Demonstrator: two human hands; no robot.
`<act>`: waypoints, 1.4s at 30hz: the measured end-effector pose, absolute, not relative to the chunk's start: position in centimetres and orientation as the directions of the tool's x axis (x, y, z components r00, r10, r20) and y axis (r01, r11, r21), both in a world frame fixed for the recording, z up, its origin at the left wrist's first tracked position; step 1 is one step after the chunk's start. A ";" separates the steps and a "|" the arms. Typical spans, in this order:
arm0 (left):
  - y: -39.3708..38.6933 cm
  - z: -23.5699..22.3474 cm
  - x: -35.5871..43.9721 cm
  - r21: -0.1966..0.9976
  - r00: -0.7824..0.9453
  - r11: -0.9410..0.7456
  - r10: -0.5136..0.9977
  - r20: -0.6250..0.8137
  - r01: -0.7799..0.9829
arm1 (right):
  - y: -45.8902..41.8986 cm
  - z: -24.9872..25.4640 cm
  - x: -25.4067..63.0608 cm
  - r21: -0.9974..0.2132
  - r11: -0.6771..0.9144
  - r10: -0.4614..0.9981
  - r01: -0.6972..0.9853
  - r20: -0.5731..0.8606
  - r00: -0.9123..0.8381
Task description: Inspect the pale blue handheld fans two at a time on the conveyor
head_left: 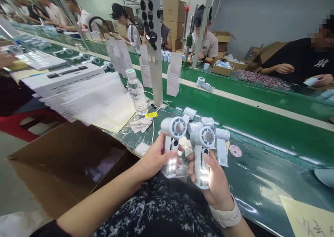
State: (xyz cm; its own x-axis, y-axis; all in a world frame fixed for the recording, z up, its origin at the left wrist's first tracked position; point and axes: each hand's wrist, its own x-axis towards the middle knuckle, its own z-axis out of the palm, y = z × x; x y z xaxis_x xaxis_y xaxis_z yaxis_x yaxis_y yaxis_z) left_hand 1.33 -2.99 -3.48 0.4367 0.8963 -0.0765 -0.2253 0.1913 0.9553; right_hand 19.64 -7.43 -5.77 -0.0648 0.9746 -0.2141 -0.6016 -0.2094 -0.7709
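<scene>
The left hand (154, 158) has its grip closed around one pale blue fan (168, 144), and the right hand (217, 178) wraps its grip around a second fan (198, 157). Both are upright by the near edge of the counter (253, 167), lights (172, 166) glowing; more fans (221, 148) lie just beyond.

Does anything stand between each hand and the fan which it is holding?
Nothing visible does: the left hand directly grips one fan, and the right hand directly grips another fan. More fans lie beyond them on the green table.
</scene>
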 end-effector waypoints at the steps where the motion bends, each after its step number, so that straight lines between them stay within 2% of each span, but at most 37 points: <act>1: -3.0 -3.6 1.4 0.947 0.425 0.211 0.901 -0.092 -0.242 | -7.4 -5.9 19.7 -0.739 -0.239 0.967 -0.630 -0.240 -0.085; 5: -3.2 -4.2 1.7 0.915 0.411 0.293 0.897 -0.162 -0.276 | -7.5 -5.7 19.5 -0.642 -0.309 0.938 -0.701 -0.327 -0.114; 8: -3.4 -4.3 1.7 0.922 0.440 0.292 0.884 -0.159 -0.254 | -7.7 -5.1 19.2 -0.619 -0.306 0.948 -0.724 -0.266 -0.173; 11: -3.5 -4.1 1.4 0.927 0.493 0.252 0.866 -0.087 -0.278 | -8.2 -4.7 19.3 -0.642 -0.251 0.965 -0.724 -0.227 -0.133; 16: -3.5 -3.3 1.1 0.895 0.538 0.236 0.843 0.005 -0.378 | -8.5 -4.2 19.7 -0.692 -0.223 0.963 -0.687 -0.268 -0.042; 19: -3.4 -2.9 1.3 0.855 0.549 0.304 0.835 -0.027 -0.420 | -8.4 -3.8 19.7 -0.681 -0.223 0.959 -0.698 -0.283 -0.030; 25: -3.4 -2.8 1.8 0.761 0.656 0.486 0.747 -0.107 -0.430 | -8.0 -3.6 19.6 -0.631 -0.287 0.950 -0.721 -0.285 -0.129; 32: -3.6 -3.7 2.3 0.775 0.619 0.490 0.768 -0.165 -0.400 | -8.1 -3.4 19.4 -0.645 -0.304 0.948 -0.701 -0.280 -0.153; 38: -3.6 -2.9 1.6 0.762 0.675 0.495 0.730 -0.104 -0.418 | -8.3 -3.4 20.1 -0.675 -0.229 0.966 -0.702 -0.245 -0.080; 42: -3.7 -2.6 1.1 0.803 0.706 0.450 0.706 -0.053 -0.390 | -8.3 -4.1 20.7 -0.732 -0.131 0.968 -0.669 -0.241 0.075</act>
State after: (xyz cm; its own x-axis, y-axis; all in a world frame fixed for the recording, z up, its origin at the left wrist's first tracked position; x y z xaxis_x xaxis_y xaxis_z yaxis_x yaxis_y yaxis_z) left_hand 1.05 -3.69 -2.65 0.7059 0.7063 -0.0531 -0.3903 0.4504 0.8030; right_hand 20.71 -8.28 -4.07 0.0749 0.9676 -0.2412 -0.6692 -0.1306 -0.7315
